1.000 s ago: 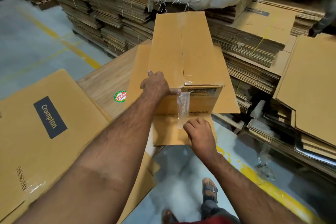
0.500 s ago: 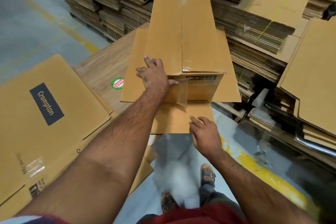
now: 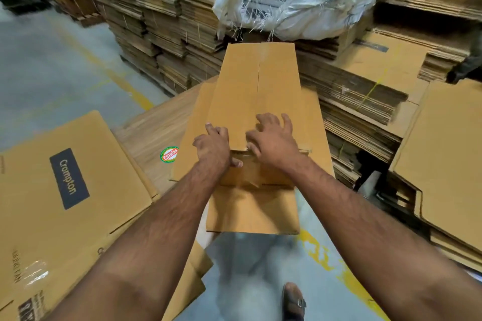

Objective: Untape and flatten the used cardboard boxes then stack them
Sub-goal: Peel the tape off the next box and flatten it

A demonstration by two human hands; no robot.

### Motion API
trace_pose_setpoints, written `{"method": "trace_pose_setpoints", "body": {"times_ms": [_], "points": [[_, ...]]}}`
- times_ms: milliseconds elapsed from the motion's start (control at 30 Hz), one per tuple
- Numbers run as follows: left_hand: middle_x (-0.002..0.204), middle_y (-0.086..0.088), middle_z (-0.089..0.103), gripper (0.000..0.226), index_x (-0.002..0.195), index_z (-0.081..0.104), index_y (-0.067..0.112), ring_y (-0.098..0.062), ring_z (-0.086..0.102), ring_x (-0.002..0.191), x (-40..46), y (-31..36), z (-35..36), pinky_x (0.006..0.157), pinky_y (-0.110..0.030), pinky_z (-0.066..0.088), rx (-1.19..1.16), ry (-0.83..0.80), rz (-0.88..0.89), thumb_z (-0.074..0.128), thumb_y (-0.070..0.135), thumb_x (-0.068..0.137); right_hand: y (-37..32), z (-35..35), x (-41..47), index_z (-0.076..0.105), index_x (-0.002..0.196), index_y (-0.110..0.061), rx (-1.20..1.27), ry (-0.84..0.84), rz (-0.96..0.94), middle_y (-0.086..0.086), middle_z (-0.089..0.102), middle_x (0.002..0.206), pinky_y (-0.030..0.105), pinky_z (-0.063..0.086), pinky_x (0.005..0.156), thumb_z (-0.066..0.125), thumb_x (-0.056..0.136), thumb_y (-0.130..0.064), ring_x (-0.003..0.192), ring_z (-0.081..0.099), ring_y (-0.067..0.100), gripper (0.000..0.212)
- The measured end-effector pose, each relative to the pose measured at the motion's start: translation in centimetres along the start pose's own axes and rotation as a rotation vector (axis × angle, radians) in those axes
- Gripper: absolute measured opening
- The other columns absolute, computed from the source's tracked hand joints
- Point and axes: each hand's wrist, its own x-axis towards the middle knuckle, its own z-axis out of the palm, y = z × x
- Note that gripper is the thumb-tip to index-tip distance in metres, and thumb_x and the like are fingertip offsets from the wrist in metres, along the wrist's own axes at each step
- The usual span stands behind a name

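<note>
A: where's the box?

B: cardboard box (image 3: 257, 94) lies lengthwise on a flattened sheet (image 3: 187, 143) on top of the wooden board (image 3: 154, 128), centre of scene. Near end faces the person; near bottom flap (image 3: 253, 210) already hangs open over the floor.

A: hands?

B: both at the near top edge. Left hand (image 3: 214, 146) sits on the left top flap, fingers curled over it, thumb hooked under the edge. Right hand (image 3: 273, 141) has fingers spread flat on the right top flap, thumb tucked at the centre seam. It presses, I wouldn't call it a grasp.

A: why there?

B: my read: the seam is where the two flaps part. A thumb under each edge lets him split them and open that end so the box can collapse.

A: tape?

B: can't tell whether any remains on the seam.

A: stack target?

B: likely the flat Crompton carton (image 3: 70, 185) near left. Bundled flat stacks (image 3: 167, 34) sit far behind.
</note>
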Motion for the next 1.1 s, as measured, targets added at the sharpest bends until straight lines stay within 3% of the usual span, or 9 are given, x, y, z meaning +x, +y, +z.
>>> {"method": "trace_pose_setpoints", "body": {"times_ms": [133, 233, 367, 533, 667, 800, 933, 1033, 1100], "points": [[0.149, -0.017, 0.037, 0.113, 0.141, 0.035, 0.012, -0.033, 0.038, 0.132, -0.1, 0.3, -1.5, 0.105, -0.044, 0.033, 0.068, 0.006, -0.017, 0.061, 0.086, 0.059, 0.3, -2.9, 2.0, 0.057, 0.129, -0.033, -0.192, -0.172, -0.036, 0.012, 0.040, 0.148, 0.064, 0.011, 0.113, 0.037, 0.095, -0.064, 0.142, 0.023, 0.031, 0.050], [0.141, -0.011, 0.049, 0.106, 0.139, 0.041, 0.013, -0.029, 0.040, 0.132, 0.7, 0.4, -2.8, 0.100, -0.038, 0.035, 0.086, -0.064, -0.005, 0.051, 0.089, 0.066, 0.2, -5.1, 2.5, 0.059, 0.127, -0.026, -0.160, -0.081, -0.007, 0.011, 0.048, 0.135, 0.054, 0.035, 0.104, 0.036, 0.095, -0.066, 0.129, 0.039, 0.029, 0.056], [0.132, -0.010, 0.057, 0.100, 0.133, 0.051, 0.011, -0.030, 0.049, 0.124, 1.8, 0.6, -4.5, 0.096, -0.041, 0.037, -0.048, -0.142, -0.033, 0.036, 0.090, 0.073, 0.7, -7.2, 3.1, 0.068, 0.111, -0.011, 0.075, 0.093, 0.181, 0.009, 0.052, 0.116, 0.041, 0.054, 0.077, 0.044, 0.099, -0.050, 0.104, 0.053, 0.025, 0.047], [0.124, -0.016, 0.062, 0.113, 0.126, 0.059, 0.005, -0.032, 0.056, 0.115, 2.1, 2.3, -3.7, 0.102, -0.046, 0.038, -0.013, -0.031, -0.096, 0.011, 0.093, 0.073, 3.4, -8.7, 2.9, 0.068, 0.106, -0.011, 0.064, 0.178, 0.294, 0.008, 0.053, 0.109, 0.034, 0.046, 0.062, 0.049, 0.099, -0.032, 0.092, 0.060, 0.026, 0.029], [0.124, -0.018, 0.060, 0.116, 0.129, 0.046, 0.006, -0.035, 0.057, 0.114, 2.0, 3.6, -3.6, 0.102, -0.047, 0.039, 0.043, 0.011, -0.147, 0.024, 0.098, 0.064, 6.6, -9.9, 1.4, 0.065, 0.114, -0.010, 0.002, 0.199, 0.423, 0.010, 0.053, 0.112, 0.035, 0.046, 0.063, 0.060, 0.095, -0.034, 0.097, 0.061, 0.027, 0.031], [0.126, -0.020, 0.057, 0.093, 0.129, 0.031, 0.012, -0.041, 0.055, 0.117, 1.9, 4.2, -4.4, 0.105, -0.055, 0.037, 0.028, -0.007, -0.111, 0.039, 0.087, 0.074, 9.3, -9.3, 0.1, 0.041, 0.135, -0.014, 0.177, 0.167, 0.516, 0.015, 0.047, 0.121, 0.039, 0.044, 0.065, 0.058, 0.095, -0.015, 0.101, 0.058, 0.032, 0.043], [0.119, -0.013, 0.056, 0.072, 0.127, 0.038, 0.017, -0.034, 0.055, 0.110, 2.1, 3.9, -6.3, 0.098, -0.048, 0.043, -0.190, -0.090, -0.112, 0.052, 0.067, 0.077, 11.0, -8.9, -0.8, 0.024, 0.149, -0.021, 0.255, 0.044, 0.524, 0.016, 0.046, 0.127, 0.041, 0.049, 0.073, 0.046, 0.101, -0.021, 0.104, 0.058, 0.034, 0.052], [0.092, -0.002, 0.057, 0.043, 0.107, 0.049, 0.017, -0.019, 0.056, 0.083, 2.3, 2.3, -9.3, 0.081, -0.036, 0.045, -0.362, -0.053, -0.065, 0.054, 0.052, 0.083, 11.4, -9.4, -0.5, 0.029, 0.148, -0.027, 0.377, -0.009, 0.518, 0.013, 0.049, 0.124, 0.038, 0.047, 0.074, 0.054, 0.096, -0.013, 0.106, 0.056, 0.032, 0.059], [0.088, -0.002, 0.058, 0.031, 0.100, 0.058, 0.016, -0.018, 0.058, 0.083, 2.5, 0.6, -11.0, 0.081, -0.035, 0.050, -0.362, -0.007, -0.067, 0.053, 0.042, 0.084, 11.0, -9.7, -0.2, 0.034, 0.148, -0.028, 0.444, -0.038, 0.549, 0.012, 0.051, 0.128, 0.037, 0.049, 0.073, 0.054, 0.094, -0.008, 0.110, 0.056, 0.031, 0.060]]}}
